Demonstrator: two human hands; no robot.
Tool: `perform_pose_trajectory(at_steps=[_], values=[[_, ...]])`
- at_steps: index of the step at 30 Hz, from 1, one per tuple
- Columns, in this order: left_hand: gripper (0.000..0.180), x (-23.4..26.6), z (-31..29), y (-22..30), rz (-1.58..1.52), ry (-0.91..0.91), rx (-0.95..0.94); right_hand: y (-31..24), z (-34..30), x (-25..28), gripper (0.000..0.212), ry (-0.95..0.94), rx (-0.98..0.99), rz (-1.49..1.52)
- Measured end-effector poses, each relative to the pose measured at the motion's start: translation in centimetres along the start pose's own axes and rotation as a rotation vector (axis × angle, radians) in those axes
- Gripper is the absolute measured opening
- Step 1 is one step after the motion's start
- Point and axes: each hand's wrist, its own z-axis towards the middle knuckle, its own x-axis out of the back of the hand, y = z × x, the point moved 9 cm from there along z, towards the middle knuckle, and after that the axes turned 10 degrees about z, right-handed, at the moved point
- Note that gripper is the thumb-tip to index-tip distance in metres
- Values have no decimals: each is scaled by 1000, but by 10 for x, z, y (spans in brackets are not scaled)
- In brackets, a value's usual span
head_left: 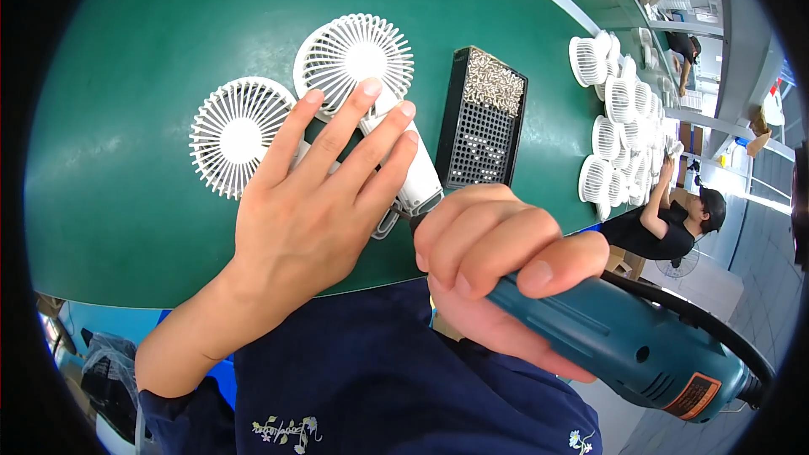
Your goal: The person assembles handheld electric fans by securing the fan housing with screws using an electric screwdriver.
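My left hand lies flat with its fingers spread over the handle of a white handheld fan. The cage of that fan rests on the table beyond my fingertips. In my right hand is a teal electric screwdriver, gripped around its body. The front of the tool points at the lower end of the fan's handle; my fist hides part of it, so contact cannot be made out. A second white fan lies to the left, its handle mostly covered by my left hand.
A black perforated tray with many small screws sits right of the fan. Many white fans are piled along the right of the green table. Beyond them a person in black works. A black cable trails from the screwdriver.
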Motion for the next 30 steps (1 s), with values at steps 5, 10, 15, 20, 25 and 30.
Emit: perform_pose_trajectory(at_steps=[5, 10, 15, 20, 25, 30], values=[[36, 0, -1, -1, 2, 29, -28, -16, -1, 17, 60, 169, 86, 51], [36, 1, -2, 0, 28, 21, -30, -54, -7, 72, 78, 227, 217, -3], [34, 5, 1, 0, 57, 10, -33, -54, -16, 94, 85, 219, 172, -17], [33, 5, 1, 1, 83, 35, -37, -45, -17, 80, 81, 195, 135, 29], [41, 6, 2, 2, 31, -5, -31, -31, -9, 29, 53, 173, 147, 48], [41, 6, -1, -2, 18, 27, -18, -5, -1, 9, 27, 182, 8, 111]])
